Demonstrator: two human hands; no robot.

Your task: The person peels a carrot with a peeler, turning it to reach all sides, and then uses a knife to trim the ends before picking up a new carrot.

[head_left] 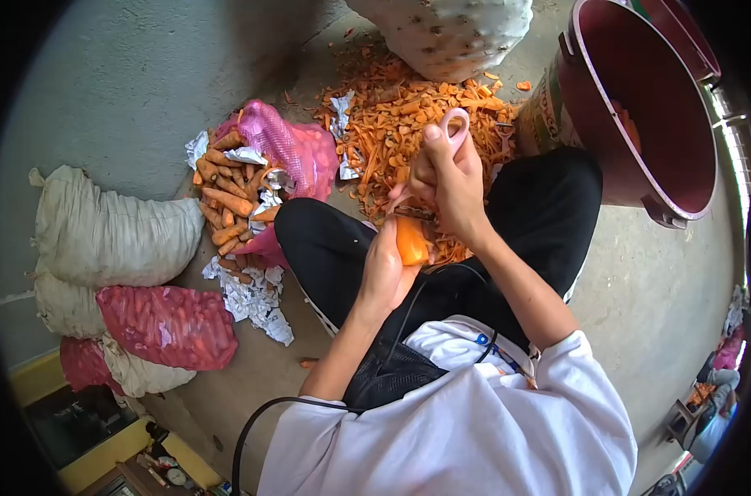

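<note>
My left hand (pixel 381 269) is closed around a peeled, bright orange carrot (pixel 410 241) above my lap. In my right hand (pixel 456 183) is a peeler whose pink looped handle (pixel 455 121) sticks out past the thumb. The peeler's metal blade (pixel 414 213) lies at the upper end of the carrot, touching it or very close. My left palm and fingers hide part of the carrot. Beyond both hands, a heap of carrot peelings and cut ends (pixel 425 107) covers the floor.
Unpeeled carrots (pixel 229 194) spill from a pink mesh sack (pixel 289 153) at left, among crumpled paper (pixel 255 302). Full pale sacks (pixel 123 227) and a red mesh sack (pixel 169 325) lie farther left. A maroon tub (pixel 586 91) with carrots inside stands right; a white sack (pixel 450 33) is ahead.
</note>
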